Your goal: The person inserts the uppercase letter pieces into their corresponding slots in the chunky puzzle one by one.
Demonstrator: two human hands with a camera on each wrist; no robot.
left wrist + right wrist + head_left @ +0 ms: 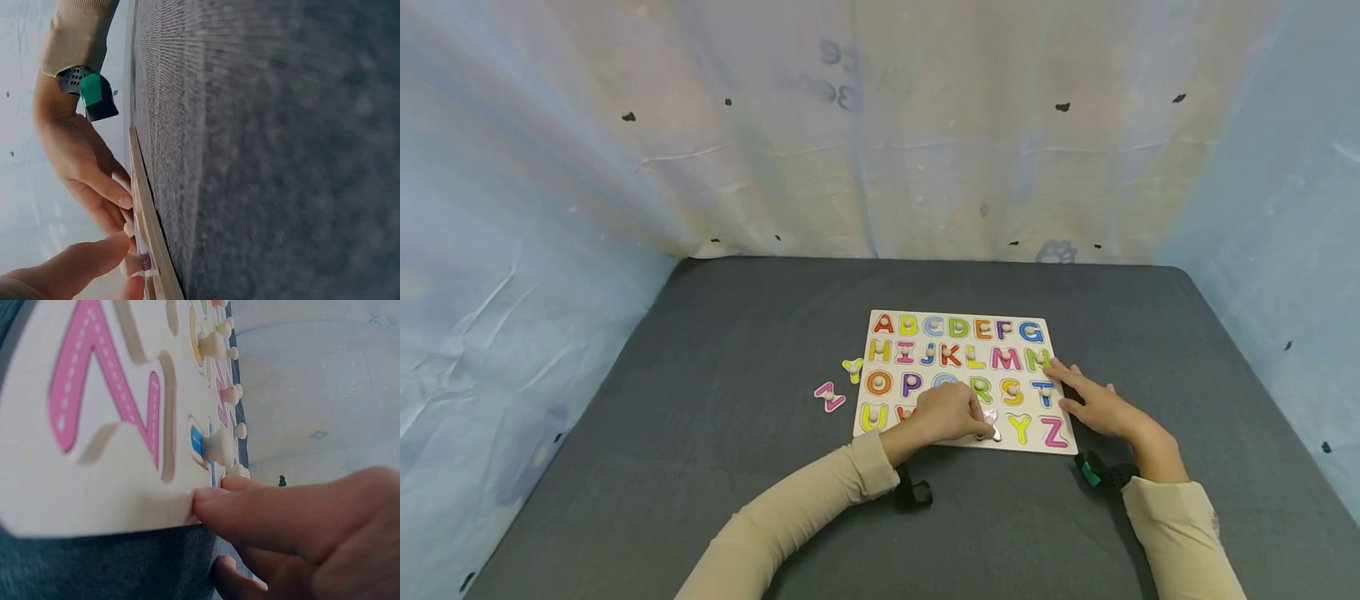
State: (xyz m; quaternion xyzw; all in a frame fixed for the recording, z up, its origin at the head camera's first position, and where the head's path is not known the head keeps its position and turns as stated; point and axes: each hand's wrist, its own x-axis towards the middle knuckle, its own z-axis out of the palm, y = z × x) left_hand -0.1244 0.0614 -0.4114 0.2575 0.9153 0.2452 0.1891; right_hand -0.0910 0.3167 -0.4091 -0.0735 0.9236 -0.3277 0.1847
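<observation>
A wooden alphabet puzzle board (pixel 1036 427) lies on the dark table, most of its letters fitted with round knobs. At the bottom row, left of the Y recess, my left hand (pixel 946 413) pinches the knob of a shiny letter piece (pixel 992 419). Its wooden knob (pixel 129 265) sits between thumb and finger in the left wrist view, with a purple edge below. My right hand (pixel 1103 410) has its fingers extended, with fingertips (pixel 209 499) touching the board's right edge near the blue T (pixel 197 442). The Y and Z recesses hold no pieces.
A pink Z piece (pixel 830 397) and a yellow-green Y piece (pixel 853 370) lie on the table left of the board. Dark grey cloth covers the table (pixel 737 358). Pale patterned curtains (pixel 925 183) hang behind it and at both sides.
</observation>
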